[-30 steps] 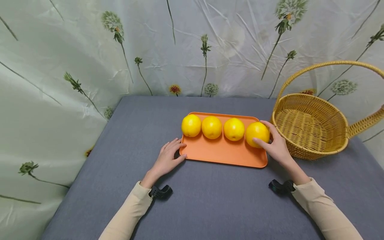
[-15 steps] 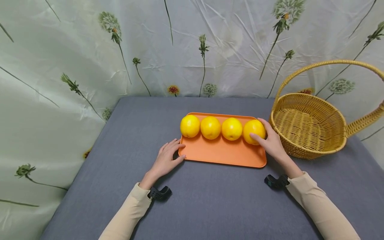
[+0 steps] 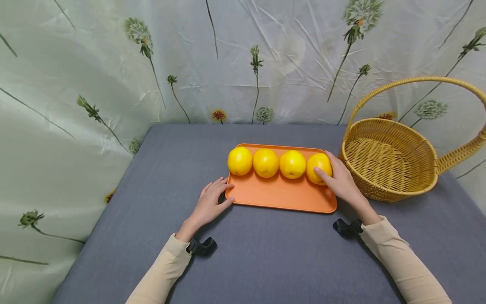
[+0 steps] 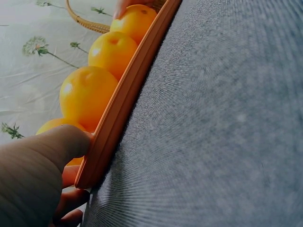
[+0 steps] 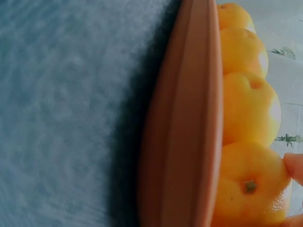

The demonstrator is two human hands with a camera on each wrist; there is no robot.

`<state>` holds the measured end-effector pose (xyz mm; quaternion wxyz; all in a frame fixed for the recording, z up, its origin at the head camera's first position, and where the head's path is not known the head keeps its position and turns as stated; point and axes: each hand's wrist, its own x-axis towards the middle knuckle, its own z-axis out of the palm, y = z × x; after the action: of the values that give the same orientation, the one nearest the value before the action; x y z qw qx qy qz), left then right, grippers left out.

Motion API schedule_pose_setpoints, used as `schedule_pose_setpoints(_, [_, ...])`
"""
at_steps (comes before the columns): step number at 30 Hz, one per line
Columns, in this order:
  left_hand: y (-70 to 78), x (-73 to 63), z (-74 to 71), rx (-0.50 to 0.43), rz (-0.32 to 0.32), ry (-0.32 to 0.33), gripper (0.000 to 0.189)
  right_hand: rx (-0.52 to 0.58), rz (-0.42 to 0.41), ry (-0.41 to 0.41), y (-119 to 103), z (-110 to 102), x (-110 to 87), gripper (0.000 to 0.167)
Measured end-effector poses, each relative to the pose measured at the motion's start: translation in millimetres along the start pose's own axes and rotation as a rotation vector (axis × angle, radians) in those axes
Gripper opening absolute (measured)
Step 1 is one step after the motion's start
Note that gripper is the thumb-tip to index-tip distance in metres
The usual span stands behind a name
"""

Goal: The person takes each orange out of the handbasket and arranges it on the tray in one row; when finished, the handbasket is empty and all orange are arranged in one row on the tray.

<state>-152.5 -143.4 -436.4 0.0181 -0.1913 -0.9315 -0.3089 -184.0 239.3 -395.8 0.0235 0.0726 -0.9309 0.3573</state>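
The right hand (image 3: 341,183) curls around a glossy yellow orange (image 3: 318,167) (rightmost of four) on the orange tray (image 3: 281,196); the left hand (image 3: 210,202) lies relaxed, its straight fingers touching the tray's corner. Only the right wrist view shows the stem dimple.

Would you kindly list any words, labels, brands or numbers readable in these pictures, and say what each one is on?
None can be read: the oranges, orange tray, wicker basket, grey tablecloth and flowered backdrop bear no writing, and neither do the black wrist mounts.
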Motion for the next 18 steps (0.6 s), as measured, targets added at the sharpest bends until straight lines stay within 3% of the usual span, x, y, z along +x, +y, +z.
schedule_pose_setpoints(11, [-2.6,-2.4,1.3,0.001,0.005,0.014,0.042,0.014,-0.038,-0.049,2.4,1.5,0.6,0.077])
schedule_pose_setpoints(18, [-8.3,-0.1,-3.4,-0.029,0.022,-0.041,0.042,-0.048,-0.061,-0.11,-1.6,-3.9,-7.6,0.082])
